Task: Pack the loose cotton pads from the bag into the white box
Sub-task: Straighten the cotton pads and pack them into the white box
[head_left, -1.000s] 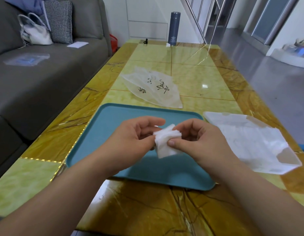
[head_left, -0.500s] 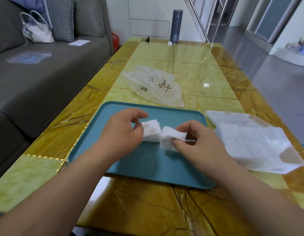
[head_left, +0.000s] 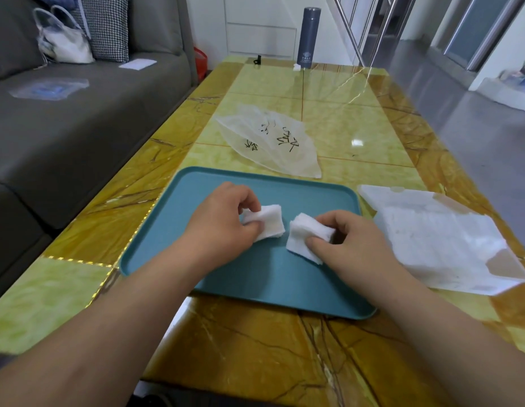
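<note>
Over the teal tray (head_left: pixel 284 289) my left hand (head_left: pixel 220 221) pinches a small stack of white cotton pads (head_left: pixel 270 220). My right hand (head_left: pixel 352 242) pinches a second stack of cotton pads (head_left: pixel 302 237) just to its right; a narrow gap separates the two stacks. The white box (head_left: pixel 440 239) lies flat and open on the table to the right of the tray. The translucent bag (head_left: pixel 270 142) with black print lies limp beyond the tray.
A dark flask (head_left: pixel 308 36) stands at the table's far end, with a small black object (head_left: pixel 257 60) nearby. A grey sofa (head_left: pixel 64 113) with a handbag (head_left: pixel 64 42) runs along the left. The table's right edge drops to a grey floor.
One bundle of pads held between both hands has been split into two stacks. My left hand moved left with one stack, and the right hand kept the other.
</note>
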